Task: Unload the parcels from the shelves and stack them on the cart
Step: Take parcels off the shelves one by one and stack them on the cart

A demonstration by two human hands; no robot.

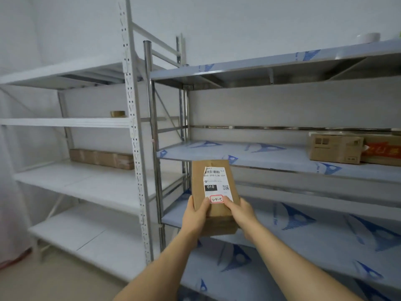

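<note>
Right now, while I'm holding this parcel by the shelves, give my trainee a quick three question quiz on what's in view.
1. True or false: both hands hold the labelled parcel.
2. Which shelving unit holds the long flat brown box? A) the white unit on the left B) the steel unit on the right C) neither
3. Fill in: the large number printed white on black on the parcel's label is ___.

Key
1. True: the left hand and the right hand grip its near end, thumbs on top.
2. A: it lies at the back of the white unit; the steel unit holds two cartons at far right.
3. 010
</note>
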